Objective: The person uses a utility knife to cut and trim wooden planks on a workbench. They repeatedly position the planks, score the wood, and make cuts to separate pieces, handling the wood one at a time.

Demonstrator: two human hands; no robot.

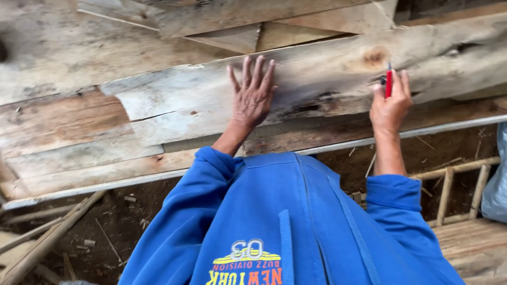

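Note:
A long, rough, weathered wooden plank (327, 74) runs across the view, tilted up to the right, with a dark crack and a brown knot. My left hand (253, 92) lies flat on it, fingers spread, holding nothing. My right hand (390, 103) rests against the plank further right and grips a red pencil (389, 83) pointing up, near the knot. My blue hooded top (285, 227) fills the lower middle of the view.
More worn boards (68, 132) are stacked to the left and behind. A thin metal rail (105, 184) runs under the planks. Below lie bare earth with wood scraps (100, 232), a small wooden ladder-like frame (454, 184) at right, and a grey bag (496, 184).

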